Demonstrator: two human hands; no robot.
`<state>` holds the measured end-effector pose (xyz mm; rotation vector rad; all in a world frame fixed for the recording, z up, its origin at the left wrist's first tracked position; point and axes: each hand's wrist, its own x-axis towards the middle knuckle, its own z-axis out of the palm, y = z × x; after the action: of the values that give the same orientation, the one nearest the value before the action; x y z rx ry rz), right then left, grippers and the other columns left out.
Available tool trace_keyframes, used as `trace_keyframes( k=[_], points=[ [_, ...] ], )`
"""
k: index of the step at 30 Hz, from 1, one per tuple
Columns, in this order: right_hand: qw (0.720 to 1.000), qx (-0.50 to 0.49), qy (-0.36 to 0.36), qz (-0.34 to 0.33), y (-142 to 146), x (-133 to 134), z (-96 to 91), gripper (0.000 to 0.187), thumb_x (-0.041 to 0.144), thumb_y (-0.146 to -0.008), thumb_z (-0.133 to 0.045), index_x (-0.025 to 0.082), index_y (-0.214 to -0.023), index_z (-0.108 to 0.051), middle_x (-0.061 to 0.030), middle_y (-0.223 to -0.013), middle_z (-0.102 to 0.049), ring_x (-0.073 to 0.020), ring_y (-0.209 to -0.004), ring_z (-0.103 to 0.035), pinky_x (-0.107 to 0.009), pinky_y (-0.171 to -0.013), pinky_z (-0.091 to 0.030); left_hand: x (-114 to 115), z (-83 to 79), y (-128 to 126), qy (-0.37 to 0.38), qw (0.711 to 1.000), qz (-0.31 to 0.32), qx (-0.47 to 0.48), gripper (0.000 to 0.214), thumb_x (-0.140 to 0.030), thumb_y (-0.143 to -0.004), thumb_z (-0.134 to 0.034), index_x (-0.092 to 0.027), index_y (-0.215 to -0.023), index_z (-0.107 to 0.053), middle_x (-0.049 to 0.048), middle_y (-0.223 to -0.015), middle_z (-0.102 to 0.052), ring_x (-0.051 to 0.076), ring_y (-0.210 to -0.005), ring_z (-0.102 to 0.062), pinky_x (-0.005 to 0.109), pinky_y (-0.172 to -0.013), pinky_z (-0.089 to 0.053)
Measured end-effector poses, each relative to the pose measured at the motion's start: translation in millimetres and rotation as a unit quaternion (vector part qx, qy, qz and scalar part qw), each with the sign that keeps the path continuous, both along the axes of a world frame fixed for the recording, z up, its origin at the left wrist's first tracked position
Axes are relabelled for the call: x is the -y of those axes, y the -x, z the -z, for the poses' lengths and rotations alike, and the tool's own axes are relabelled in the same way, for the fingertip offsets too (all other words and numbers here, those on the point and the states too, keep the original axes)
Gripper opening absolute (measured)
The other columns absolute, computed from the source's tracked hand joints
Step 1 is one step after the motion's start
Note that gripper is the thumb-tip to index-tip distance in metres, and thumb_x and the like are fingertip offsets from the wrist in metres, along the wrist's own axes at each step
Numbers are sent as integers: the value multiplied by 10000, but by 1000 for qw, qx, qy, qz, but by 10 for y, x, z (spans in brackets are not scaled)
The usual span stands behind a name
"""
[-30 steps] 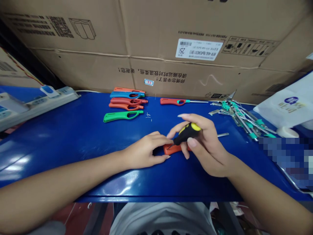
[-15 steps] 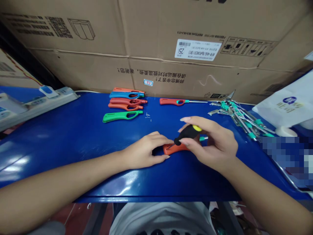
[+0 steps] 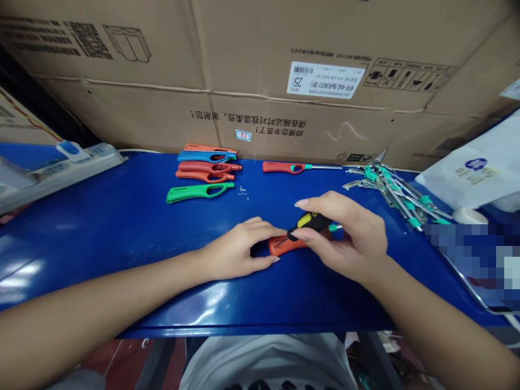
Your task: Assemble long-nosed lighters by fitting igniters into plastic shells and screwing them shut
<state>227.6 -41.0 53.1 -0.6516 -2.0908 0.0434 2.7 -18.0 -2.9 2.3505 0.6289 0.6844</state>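
Observation:
An orange lighter [image 3: 287,245] with a long nozzle lies on the blue table. My left hand [image 3: 239,246] grips its rounded left end between thumb and fingers. In my right hand [image 3: 351,235] is a black and yellow screwdriver [image 3: 311,221], tilted, its thin shaft pointing down at the lighter's left end. Whether the tip sits in a screw is too small to tell. My right hand and the screwdriver hide the lighter's middle; a teal and metal piece [image 3: 335,228] of its nozzle shows past them.
Lighter handles, including a green one [image 3: 199,192], lie at the back left beside small screws [image 3: 242,190]. A red lighter [image 3: 284,168] lies at the back. Metal nozzles with teal parts [image 3: 400,197] are heaped at right. A power strip [image 3: 60,176], white bag [image 3: 475,168] and cardboard box [image 3: 244,70] border the table.
The screwdriver handle has turned in my right hand, so its yellow part now faces a different way. My left hand keeps its grip on the lighter. The view has shifted slightly.

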Motion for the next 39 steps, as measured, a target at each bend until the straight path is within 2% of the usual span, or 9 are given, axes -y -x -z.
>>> trace_keyframes(
  k=[5, 12, 17, 23, 28, 30, 33, 35, 39],
  points=[
    [984, -4, 149, -100, 17, 37, 30, 472, 192, -1032, -430, 281, -1495, -413, -93, -1295, -665, -188, -997, -699, -336, -781, -601, 4, -5, 1, 1, 1000, -6, -11, 309, -210, -891, -690, -188, -1197, -656, 72, -1159, -711, 235, -1069, -634, 383, -958, -502],
    [1000, -11, -12, -4, 103, 64, 50, 379, 229, -918, -696, 284, -1274, -576, -22, -968, -744, -166, -769, -681, -282, -666, -561, 9, -14, -21, 13, 1000, -7, -7, 263, -182, -890, -687, -203, -1152, -667, 41, -1103, -724, 214, -1037, -637, 359, -943, -501],
    [986, -15, 151, -73, 95, 108, 23, 490, 193, -1028, -440, 270, -1511, -396, -84, -1306, -669, -172, -993, -708, -302, -775, -599, 8, -13, -15, 7, 1000, -13, -10, 309, -192, -878, -693, -179, -1185, -662, 71, -1126, -715, 232, -1051, -638, 379, -938, -510],
    [999, -13, 1, 31, 47, 53, 37, 373, 270, -921, -703, 259, -1281, -607, -5, -876, -747, -158, -718, -705, -267, -651, -559, 6, -22, -23, 8, 1000, -12, -13, 247, -169, -869, -699, -218, -1111, -691, 28, -1044, -726, 198, -991, -635, 339, -902, -517],
    [989, -15, 132, -71, 7, 47, -21, 443, 241, -1042, -418, 260, -1482, -467, -90, -1263, -707, -194, -962, -732, -341, -790, -602, 9, -17, -19, -2, 999, -28, -25, 305, -221, -881, -692, -214, -1186, -675, 49, -1044, -720, 224, -1004, -646, 366, -912, -527],
    [989, -25, 122, -74, 1, 46, -37, 356, 257, -1019, -517, 249, -1370, -573, -61, -1085, -751, -174, -869, -730, -309, -752, -597, 9, -17, -18, -3, 999, -26, -26, 311, -210, -882, -685, -217, -1192, -673, 45, -1039, -721, 218, -983, -648, 359, -894, -528],
    [1000, -7, 19, 8, -21, 37, -50, 264, 317, -923, -718, 245, -1172, -667, -3, -837, -751, -140, -719, -700, -243, -665, -561, 8, -20, -21, 12, 1000, -19, -22, 263, -203, -885, -694, -224, -1147, -683, 38, -1081, -725, 208, -1003, -639, 350, -909, -521],
    [999, 28, 15, 14, -46, 34, -60, 347, 357, -960, -664, 244, -1285, -621, -35, -969, -774, -152, -810, -722, -248, -699, -569, 8, -23, -26, 14, 999, -21, -19, 250, -202, -881, -703, -216, -1129, -682, 38, -1074, -725, 207, -995, -635, 357, -915, -516],
    [988, 36, 132, -74, -83, 51, -84, 466, 271, -1051, -442, 240, -1515, -428, -82, -1255, -719, -157, -946, -733, -277, -766, -601, 33, -62, -38, 4, 999, -26, -34, 265, -179, -875, -687, -201, -1139, -669, 51, -1074, -709, 220, -997, -632, 372, -912, -517]
  ],
)
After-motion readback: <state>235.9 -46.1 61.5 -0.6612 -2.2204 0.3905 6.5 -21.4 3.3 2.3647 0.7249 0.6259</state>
